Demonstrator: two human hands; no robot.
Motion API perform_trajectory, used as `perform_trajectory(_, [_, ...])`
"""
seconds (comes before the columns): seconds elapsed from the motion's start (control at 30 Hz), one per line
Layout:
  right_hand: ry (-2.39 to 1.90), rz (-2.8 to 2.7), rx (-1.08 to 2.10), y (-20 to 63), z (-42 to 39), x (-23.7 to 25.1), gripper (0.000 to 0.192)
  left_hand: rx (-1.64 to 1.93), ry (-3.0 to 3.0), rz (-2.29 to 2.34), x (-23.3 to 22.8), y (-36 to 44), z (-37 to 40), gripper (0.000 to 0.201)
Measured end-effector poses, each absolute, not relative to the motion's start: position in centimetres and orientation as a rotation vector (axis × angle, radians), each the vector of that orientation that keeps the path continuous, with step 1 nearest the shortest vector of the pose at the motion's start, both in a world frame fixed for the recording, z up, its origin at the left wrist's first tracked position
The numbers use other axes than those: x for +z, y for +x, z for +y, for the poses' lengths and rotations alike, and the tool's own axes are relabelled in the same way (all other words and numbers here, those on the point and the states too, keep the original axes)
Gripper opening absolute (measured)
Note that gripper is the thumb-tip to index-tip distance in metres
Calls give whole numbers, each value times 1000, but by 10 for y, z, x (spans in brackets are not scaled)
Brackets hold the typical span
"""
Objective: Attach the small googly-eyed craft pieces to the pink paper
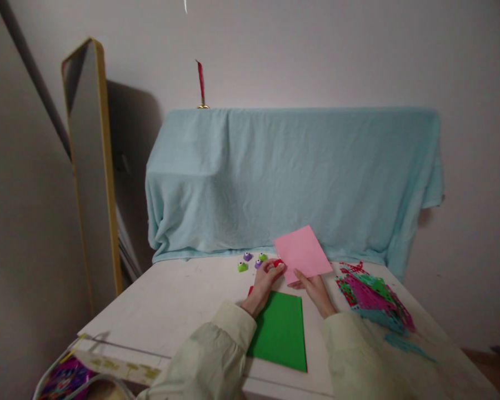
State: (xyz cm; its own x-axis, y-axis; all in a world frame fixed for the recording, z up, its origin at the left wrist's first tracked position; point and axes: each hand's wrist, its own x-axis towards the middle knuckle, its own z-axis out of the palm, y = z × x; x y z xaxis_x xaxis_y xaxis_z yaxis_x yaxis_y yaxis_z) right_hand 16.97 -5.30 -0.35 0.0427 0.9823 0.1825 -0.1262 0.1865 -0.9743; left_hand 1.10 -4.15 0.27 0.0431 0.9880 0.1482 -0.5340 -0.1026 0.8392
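A square sheet of pink paper is tilted up above the table, pinched at its lower edge by my right hand, thumb on the front. Close to the sheet's left edge, my left hand has its fingers closed around a small red piece; its exact kind is hard to make out. Just beyond that hand lie several little green and purple pieces with googly eyes, among them a green one and a purple one. Green paper rests on the table below my hands, with red edges showing beneath.
To the right lies a pile of cut, hole-filled coloured paper on the white table. A light blue cloth covers something tall behind. At left stand a gold-framed mirror and, lower down, a bag with purple contents.
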Motion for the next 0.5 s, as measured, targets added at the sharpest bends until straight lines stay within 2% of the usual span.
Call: perform_trajectory(0.5, [-997,-1194,1069,178,-49,-7,50,1521,723,563,3,-1,-32,38])
